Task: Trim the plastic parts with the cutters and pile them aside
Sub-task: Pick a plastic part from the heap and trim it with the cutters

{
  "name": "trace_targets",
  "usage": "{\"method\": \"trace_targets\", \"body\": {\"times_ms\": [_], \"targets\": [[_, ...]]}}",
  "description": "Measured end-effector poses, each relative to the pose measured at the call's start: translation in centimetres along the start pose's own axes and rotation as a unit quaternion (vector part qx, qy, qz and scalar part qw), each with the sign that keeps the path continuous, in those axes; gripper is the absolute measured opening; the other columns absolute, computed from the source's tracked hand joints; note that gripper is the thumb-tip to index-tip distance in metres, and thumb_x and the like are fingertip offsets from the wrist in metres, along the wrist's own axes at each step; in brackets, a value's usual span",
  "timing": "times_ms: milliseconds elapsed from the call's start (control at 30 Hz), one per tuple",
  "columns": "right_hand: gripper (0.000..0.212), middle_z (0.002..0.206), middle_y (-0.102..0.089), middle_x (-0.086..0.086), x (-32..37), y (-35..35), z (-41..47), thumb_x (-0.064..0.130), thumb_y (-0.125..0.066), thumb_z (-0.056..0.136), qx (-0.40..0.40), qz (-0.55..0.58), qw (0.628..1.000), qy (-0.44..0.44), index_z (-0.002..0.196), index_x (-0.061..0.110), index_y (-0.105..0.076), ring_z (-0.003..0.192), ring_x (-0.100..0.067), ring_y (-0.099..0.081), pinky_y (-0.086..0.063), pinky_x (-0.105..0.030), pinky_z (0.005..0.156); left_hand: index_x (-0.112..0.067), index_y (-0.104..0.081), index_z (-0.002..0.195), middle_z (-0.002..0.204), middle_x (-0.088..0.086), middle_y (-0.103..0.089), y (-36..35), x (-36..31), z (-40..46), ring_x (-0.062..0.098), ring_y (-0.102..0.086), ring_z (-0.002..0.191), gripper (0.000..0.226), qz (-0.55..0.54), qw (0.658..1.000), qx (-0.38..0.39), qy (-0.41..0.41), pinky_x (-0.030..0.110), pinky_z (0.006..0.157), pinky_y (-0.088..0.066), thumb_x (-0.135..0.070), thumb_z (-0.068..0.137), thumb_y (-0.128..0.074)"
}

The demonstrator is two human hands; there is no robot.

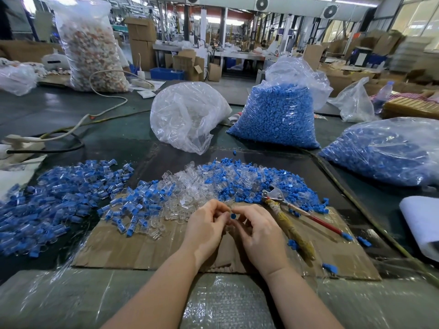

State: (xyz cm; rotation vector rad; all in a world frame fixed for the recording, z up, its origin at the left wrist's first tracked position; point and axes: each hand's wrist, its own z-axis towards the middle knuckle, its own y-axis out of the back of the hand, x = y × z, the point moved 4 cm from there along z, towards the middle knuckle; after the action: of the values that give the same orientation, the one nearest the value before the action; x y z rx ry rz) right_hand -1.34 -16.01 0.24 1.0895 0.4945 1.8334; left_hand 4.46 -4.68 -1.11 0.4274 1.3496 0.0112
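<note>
Hands: both up close together over the cardboard [147, 252]. Right hand [257, 231] pinches a small blue part [233, 216] at the fingertips; left hand [206, 225] has its fingers curled in against it, looks like it's holding a clear piece, but that's too small to be sure.

Cutters: cutters [282, 210] lie on the cardboard just right of the hands, nobody touching them. So no trimming going on right now, more like picking or fitting a piece.

Done pile: left pile [54, 200] of clear-and-blue pieces sits off to the side, well apart from the hands. Pretty big already; my guess is that's the finished stuff.

Still to do: middle heap [190, 186] of loose clear and blue bits right in front of the hands, plenty left in it.

Beyond that: blue bags [278, 117] stuffed full, plus a clear bag [187, 115] behind the heap. If those are all feedstock, this job is nowhere near over.

Progress guess: decent dent made, but way more ahead than behind.
</note>
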Motion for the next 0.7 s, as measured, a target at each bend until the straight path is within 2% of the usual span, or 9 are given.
{"method": "trace_targets", "body": {"times_ms": [233, 367, 433, 500, 600, 700], "targets": [[0.017, 0.097, -0.065, 0.006, 0.0, 0.0, 0.1, 0.016, -0.070, 0.083, 0.004, 0.000, 1.000, -0.002, 0.100, 0.017, -0.070, 0.094, -0.009, -0.058, -0.044, -0.018, 0.083, -0.020, -0.060, 0.078, 0.066, -0.007, -0.060, -0.1, -0.1, 0.1, -0.007, -0.053, 0.053, 0.015, 0.004, 1.000, 0.001, -0.012, 0.008, 0.054, -0.041, -0.007, 0.084, -0.065], [0.024, 0.100, -0.063, 0.005, 0.0, 0.2, 0.1, 0.015, -0.070, 0.082, 0.006, 0.014, 1.000, -0.014, 0.106, 0.015, -0.067, 0.096, -0.012, -0.057, -0.048, -0.028, 0.087, -0.023, -0.058, 0.075, 0.068, -0.006, -0.059, -0.1, 0.2, 0.3, 0.000, -0.053, 0.059, 0.018, 0.018, 1.000, -0.005, -0.007, 0.009, 0.057, -0.042, -0.009, 0.084, -0.066], [0.029, 0.102, -0.061, 0.003, -0.3, 0.6, 0.1, 0.017, -0.070, 0.081, -0.006, -0.004, 0.999, -0.031, 0.110, 0.014, -0.064, 0.100, -0.014, -0.055, -0.044, -0.029, 0.091, -0.023, -0.058, 0.075, 0.068, -0.005, -0.060, -0.1, 0.3, 0.3, 0.000, -0.055, 0.060, 0.019, 0.015, 1.000, -0.008, -0.001, 0.009, 0.057, -0.043, -0.009, 0.084, -0.065], [0.034, 0.110, -0.059, 0.002, -0.9, 1.4, 0.4, 0.019, -0.068, 0.083, -0.025, -0.051, 0.996, -0.069, 0.117, 0.015, -0.060, 0.107, -0.015, -0.051, -0.037, -0.027, 0.096, -0.022, -0.058, 0.076, 0.070, -0.001, -0.062, -0.1, 0.4, 0.3, 0.009, -0.060, 0.067, 0.017, 0.010, 1.000, -0.008, 0.004, 0.012, 0.060, -0.046, -0.009, 0.085, -0.064], [0.040, 0.121, -0.052, -0.001, -2.5, 3.2, 0.9, 0.034, -0.056, 0.090, -0.022, -0.180, 0.969, -0.167, 0.126, 0.017, -0.050, 0.114, -0.016, -0.046, -0.032, -0.028, 0.098, -0.021, -0.058, 0.079, 0.073, 0.002, -0.063, -0.1, 0.5, 0.4, 0.015, -0.062, 0.072, 0.015, 0.004, 1.000, -0.006, 0.012, 0.016, 0.063, -0.049, -0.008, 0.086, -0.063], [0.056, 0.135, -0.043, -0.009, -4.9, 4.8, 1.0, 0.056, -0.043, 0.090, 0.093, -0.300, 0.899, -0.305, 0.130, 0.016, -0.041, 0.126, -0.026, -0.038, -0.028, -0.046, 0.107, -0.019, -0.059, 0.079, 0.074, 0.002, -0.062, -0.2, 0.6, 0.6, 0.016, -0.061, 0.074, 0.014, -0.007, 1.000, -0.009, 0.018, 0.021, 0.067, -0.050, -0.007, 0.086, -0.063]]}}
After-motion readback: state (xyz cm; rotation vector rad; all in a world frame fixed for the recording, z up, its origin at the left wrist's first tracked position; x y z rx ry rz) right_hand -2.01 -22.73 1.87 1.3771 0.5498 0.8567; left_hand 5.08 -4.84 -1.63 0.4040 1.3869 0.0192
